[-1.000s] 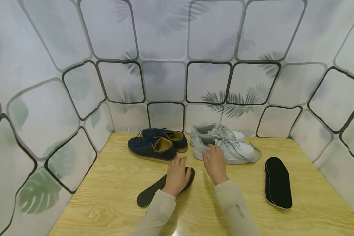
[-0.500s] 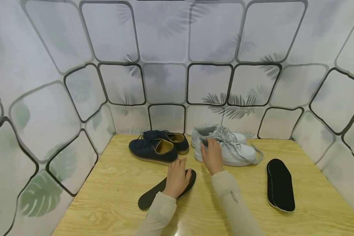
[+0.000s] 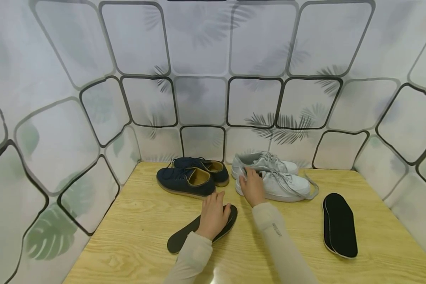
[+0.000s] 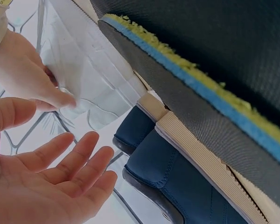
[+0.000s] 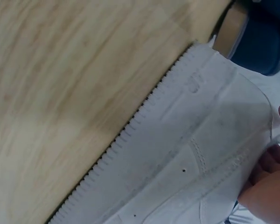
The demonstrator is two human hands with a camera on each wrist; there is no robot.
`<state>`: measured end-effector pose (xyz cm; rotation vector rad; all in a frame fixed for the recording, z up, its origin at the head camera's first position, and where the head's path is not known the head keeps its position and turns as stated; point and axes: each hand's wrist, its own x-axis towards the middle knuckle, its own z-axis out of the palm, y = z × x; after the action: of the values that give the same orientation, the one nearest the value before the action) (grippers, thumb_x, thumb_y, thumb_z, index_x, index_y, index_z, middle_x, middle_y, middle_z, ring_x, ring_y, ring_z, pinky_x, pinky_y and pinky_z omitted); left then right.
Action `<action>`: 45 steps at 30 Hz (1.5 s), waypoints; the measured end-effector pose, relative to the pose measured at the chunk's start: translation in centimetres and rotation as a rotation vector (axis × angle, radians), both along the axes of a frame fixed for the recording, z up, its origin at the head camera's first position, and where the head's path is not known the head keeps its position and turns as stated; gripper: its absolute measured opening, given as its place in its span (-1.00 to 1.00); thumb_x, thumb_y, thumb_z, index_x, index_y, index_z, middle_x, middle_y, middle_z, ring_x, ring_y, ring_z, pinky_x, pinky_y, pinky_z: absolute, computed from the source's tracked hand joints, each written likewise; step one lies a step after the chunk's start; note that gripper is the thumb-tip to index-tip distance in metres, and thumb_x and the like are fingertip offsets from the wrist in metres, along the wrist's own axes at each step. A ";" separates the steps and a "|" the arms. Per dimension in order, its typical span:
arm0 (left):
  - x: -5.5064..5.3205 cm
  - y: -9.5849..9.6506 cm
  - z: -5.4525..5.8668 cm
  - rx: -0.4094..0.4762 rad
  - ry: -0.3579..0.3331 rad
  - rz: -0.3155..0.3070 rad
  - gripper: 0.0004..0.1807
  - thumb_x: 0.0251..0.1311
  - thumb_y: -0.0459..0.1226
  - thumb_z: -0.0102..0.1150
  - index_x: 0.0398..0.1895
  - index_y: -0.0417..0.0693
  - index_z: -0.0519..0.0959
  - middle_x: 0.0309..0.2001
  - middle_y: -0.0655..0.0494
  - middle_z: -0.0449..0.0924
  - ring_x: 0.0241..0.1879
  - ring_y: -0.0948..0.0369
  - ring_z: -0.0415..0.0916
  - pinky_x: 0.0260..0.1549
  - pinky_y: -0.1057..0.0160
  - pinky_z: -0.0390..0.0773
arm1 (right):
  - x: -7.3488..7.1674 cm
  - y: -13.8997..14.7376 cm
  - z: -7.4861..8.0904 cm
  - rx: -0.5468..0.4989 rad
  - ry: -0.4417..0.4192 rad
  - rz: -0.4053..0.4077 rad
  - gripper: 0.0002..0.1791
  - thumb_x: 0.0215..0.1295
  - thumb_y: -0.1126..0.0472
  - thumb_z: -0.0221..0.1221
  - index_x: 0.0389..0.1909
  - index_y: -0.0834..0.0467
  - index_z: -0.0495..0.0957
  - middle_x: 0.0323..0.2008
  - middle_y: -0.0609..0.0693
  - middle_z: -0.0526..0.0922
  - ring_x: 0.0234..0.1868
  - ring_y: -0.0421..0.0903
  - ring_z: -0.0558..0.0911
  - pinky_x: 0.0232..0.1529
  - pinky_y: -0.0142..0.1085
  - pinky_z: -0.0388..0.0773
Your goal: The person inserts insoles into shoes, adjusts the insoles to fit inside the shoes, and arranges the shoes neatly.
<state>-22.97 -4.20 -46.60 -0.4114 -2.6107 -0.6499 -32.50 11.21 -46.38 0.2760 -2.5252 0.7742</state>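
Note:
My left hand (image 3: 212, 216) hovers over a dark insole pair (image 3: 183, 236) lying aslant on the table. In the left wrist view its fingers are loosely bent, holding nothing; the insole's edge (image 4: 191, 77) shows blue and yellow-green layers. My right hand (image 3: 253, 187) is at the heel of the nearer white sneaker (image 3: 284, 187). Its fingers (image 5: 270, 170) curl over the collar into the opening, and the thumb lies at the back of the heel. The fingertips inside the shoe are hidden. The sneaker stands flat on the table.
A second white sneaker (image 3: 287, 165) stands just behind. Two navy lace-up shoes (image 3: 175, 180) with tan linings stand to the left. Another black insole pair (image 3: 342, 227) lies at the right of the wooden table (image 3: 127, 248). Patterned cloth walls (image 3: 202, 98) enclose the back and sides.
My right hand has moved left from in front of the white sneaker to its heel collar, and its fingers now curl over it. The left hand has hardly moved.

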 end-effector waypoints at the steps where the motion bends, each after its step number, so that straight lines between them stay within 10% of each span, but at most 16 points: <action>1: 0.0 0.0 0.0 -0.001 -0.001 -0.001 -0.57 0.31 -0.19 0.14 0.15 -0.25 0.47 -0.03 -0.13 0.51 -0.01 -0.03 0.42 0.04 -0.02 0.39 | -0.1 0.0 -0.1 0.008 -0.015 -0.004 -0.53 0.37 0.21 0.13 0.19 0.40 0.38 0.01 0.36 0.54 -0.01 0.30 0.55 0.07 0.13 0.38; 27: -0.1 1.0 0.2 0.025 0.004 -0.034 -0.59 0.29 -0.22 0.17 0.13 -0.25 0.48 -0.05 -0.12 0.51 -0.01 -0.04 0.42 0.00 -0.03 0.40 | 3.3 1.5 -1.5 0.109 0.087 -0.014 -0.65 0.26 0.08 0.26 -0.29 0.30 0.44 -0.46 0.16 0.53 -0.44 0.18 0.52 -0.18 0.02 0.36; 45: -0.1 2.0 1.2 0.226 -0.252 -0.192 -0.58 0.42 -0.23 -0.02 0.23 -0.29 0.38 0.08 -0.19 0.46 0.06 -0.04 0.48 -0.01 0.02 0.51 | 8.5 4.1 -1.6 0.079 0.008 0.187 -0.69 0.28 0.04 0.23 -0.48 0.11 0.37 -0.66 -0.16 0.28 -0.59 -0.17 0.27 -0.15 -0.05 0.31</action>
<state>-23.06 -2.15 -45.38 -0.5435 -2.7088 -1.1147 -23.97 15.30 -47.93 0.5473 -2.5514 0.7418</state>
